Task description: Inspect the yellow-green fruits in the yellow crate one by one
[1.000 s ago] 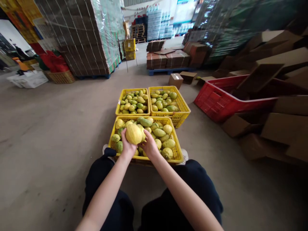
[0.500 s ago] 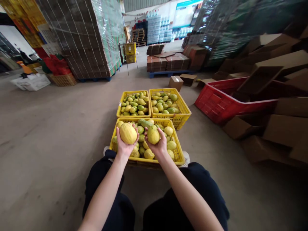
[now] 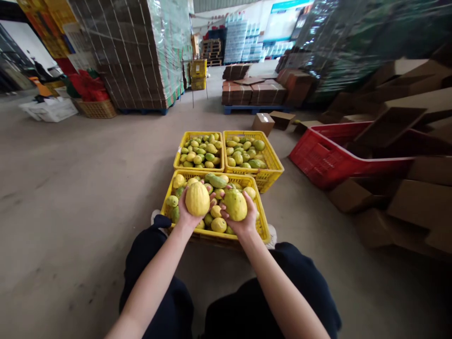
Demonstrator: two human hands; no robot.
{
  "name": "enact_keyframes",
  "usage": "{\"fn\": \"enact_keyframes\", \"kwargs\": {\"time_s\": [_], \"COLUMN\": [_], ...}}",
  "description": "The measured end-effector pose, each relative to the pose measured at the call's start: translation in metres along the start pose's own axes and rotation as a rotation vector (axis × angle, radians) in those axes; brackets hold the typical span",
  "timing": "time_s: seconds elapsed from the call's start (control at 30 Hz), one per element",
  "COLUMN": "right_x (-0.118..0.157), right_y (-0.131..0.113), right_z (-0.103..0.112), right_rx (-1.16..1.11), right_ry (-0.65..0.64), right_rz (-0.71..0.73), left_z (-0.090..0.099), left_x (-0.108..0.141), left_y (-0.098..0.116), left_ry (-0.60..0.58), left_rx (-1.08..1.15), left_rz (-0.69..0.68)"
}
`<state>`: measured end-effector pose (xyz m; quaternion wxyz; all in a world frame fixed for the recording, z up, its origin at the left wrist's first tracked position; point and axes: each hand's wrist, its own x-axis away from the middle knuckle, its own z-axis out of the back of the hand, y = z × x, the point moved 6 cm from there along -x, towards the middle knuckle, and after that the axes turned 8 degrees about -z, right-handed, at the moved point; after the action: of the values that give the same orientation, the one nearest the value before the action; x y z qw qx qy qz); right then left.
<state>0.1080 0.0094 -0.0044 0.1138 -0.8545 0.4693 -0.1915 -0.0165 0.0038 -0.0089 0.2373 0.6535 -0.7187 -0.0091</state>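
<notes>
My left hand (image 3: 189,209) cups a plump, ribbed yellow papaya (image 3: 197,199) from below, fingers curled around its sides. In my right hand (image 3: 245,219) lies a yellow-green papaya (image 3: 235,205) with dark specks, its broad end towards me. Both fruits are held side by side, a small gap apart, above the near yellow crate (image 3: 262,214). That crate holds many more papayas, among them a long green one (image 3: 216,181) near its far rim and a yellow one (image 3: 219,225) below my hands. My wrists and the held fruits hide part of the crate's contents.
Behind the near crate stand a left yellow crate (image 3: 175,160) and a right yellow crate (image 3: 271,162), both with papayas. A red crate (image 3: 318,157) and loose cardboard boxes (image 3: 420,202) crowd the right. Flattened cartons (image 3: 268,92) lie on a blue pallet farther back.
Both hands have come slightly right with their papayas. The right papaya has turned, showing its broad end, and looks larger. The camera view has shifted a little.
</notes>
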Motion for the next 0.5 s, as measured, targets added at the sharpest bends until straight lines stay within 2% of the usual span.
{"fn": "enact_keyframes", "kwargs": {"time_s": [0.13, 0.3, 0.5], "right_x": [0.0, -0.002, -0.003], "right_y": [-0.002, -0.003, -0.004], "right_z": [-0.005, -0.008, -0.01], "right_rx": [0.007, 0.009, 0.014], "right_ry": [0.005, -0.001, 0.015], "right_rz": [0.019, 0.031, 0.051], "left_z": [-0.001, -0.004, -0.01], "left_x": [-0.002, 0.002, 0.011], "left_y": [-0.001, -0.004, 0.001], "left_ry": [-0.023, -0.065, -0.052], "left_rx": [0.033, -0.03, -0.083], "left_rz": [-0.05, 0.017, 0.043]}}
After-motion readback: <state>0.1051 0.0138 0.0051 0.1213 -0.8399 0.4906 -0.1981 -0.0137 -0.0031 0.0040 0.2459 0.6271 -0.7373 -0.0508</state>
